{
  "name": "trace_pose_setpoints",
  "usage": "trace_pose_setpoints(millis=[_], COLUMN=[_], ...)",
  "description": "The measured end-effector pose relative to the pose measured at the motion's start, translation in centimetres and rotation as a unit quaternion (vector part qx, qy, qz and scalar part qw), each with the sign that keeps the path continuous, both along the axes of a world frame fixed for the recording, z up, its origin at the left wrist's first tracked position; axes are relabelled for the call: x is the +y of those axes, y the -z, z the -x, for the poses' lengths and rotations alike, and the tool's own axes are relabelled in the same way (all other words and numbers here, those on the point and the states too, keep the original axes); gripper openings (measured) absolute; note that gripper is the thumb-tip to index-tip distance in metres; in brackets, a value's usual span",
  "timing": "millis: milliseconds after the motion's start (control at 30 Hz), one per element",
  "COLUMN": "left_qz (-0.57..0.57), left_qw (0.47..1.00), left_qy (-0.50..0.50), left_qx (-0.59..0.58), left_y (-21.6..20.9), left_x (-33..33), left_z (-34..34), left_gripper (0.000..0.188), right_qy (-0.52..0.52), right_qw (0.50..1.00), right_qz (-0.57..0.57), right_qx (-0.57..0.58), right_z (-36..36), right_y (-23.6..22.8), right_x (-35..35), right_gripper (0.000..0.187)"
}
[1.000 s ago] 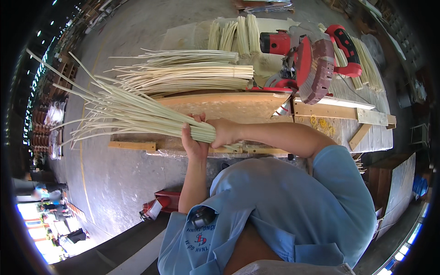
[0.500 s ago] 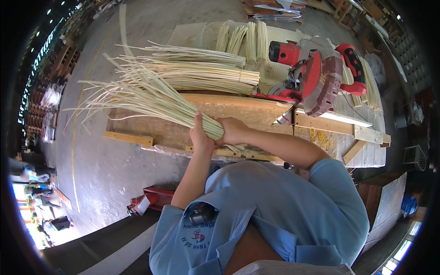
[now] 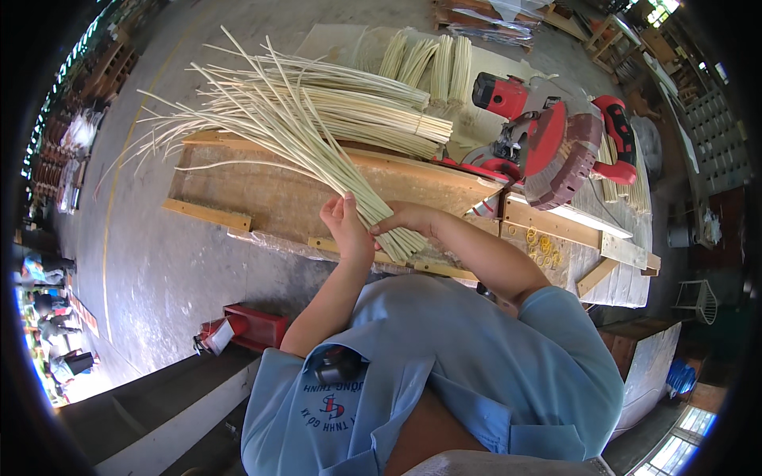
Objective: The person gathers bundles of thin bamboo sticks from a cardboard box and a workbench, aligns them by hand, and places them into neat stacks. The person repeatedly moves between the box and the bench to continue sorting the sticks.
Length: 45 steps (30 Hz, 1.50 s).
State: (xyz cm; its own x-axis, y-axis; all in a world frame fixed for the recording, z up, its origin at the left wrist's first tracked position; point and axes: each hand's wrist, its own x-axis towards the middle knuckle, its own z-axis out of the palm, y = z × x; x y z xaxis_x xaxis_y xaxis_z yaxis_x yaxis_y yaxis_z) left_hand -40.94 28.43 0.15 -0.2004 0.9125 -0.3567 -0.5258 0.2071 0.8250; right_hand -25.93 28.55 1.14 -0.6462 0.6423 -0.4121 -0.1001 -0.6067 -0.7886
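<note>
A loose bundle of pale rattan canes (image 3: 317,163) slants across in front of me, its cut ends near my body and its long ends fanning out to the far left. My right hand (image 3: 406,217) is closed around the bundle close to the cut ends, thumb on top. Against the left side of the same canes, my left hand (image 3: 349,228) has its fingers curled in, thumb and fingertips pinched together. One cane strays leftward from near those fingertips. The palm side of the left hand is partly hidden.
More cane bundles (image 3: 373,119) lie beyond the wooden board (image 3: 262,190), and several short ones (image 3: 440,67) at the back. A red circular-blade saw (image 3: 548,143) stands at the right. Yellow rubber bands (image 3: 544,247) lie near it. Wooden strips (image 3: 208,214) edge the worktop.
The bundle has swung to a steeper slant, its long ends spreading further away from me. My left hand's grip has loosened from around the bundle to a pinch at its side.
</note>
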Motion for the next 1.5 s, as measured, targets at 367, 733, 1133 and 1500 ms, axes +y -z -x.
trace_pose_setpoints(millis=[367, 733, 1133, 1500], left_qz=[-0.026, -0.048, -0.063, 0.015], left_qw=[0.996, 0.984, 0.989, 0.975], left_qy=[0.088, 0.168, 0.133, 0.22], left_qx=[0.017, 0.034, 0.025, -0.006], left_y=[1.6, 2.5, 1.5, -0.1], left_x=[-0.4, -3.0, -3.6, -0.7], left_z=[1.6, 2.1, 0.3, 1.4], left_gripper=[0.024, 0.01, 0.034, 0.053], right_qy=[0.009, 0.069, 0.098, 0.08], right_qw=[0.998, 0.992, 0.985, 0.949], right_qz=[0.001, 0.002, -0.036, -0.18], right_qx=[-0.068, -0.105, -0.135, -0.248], right_z=[-0.1, -0.2, 2.0, 1.1], right_y=[0.2, 0.6, 2.3, 1.9], right_x=[0.4, -0.2, -0.6, 0.0], right_gripper=[0.051, 0.053, 0.043, 0.054])
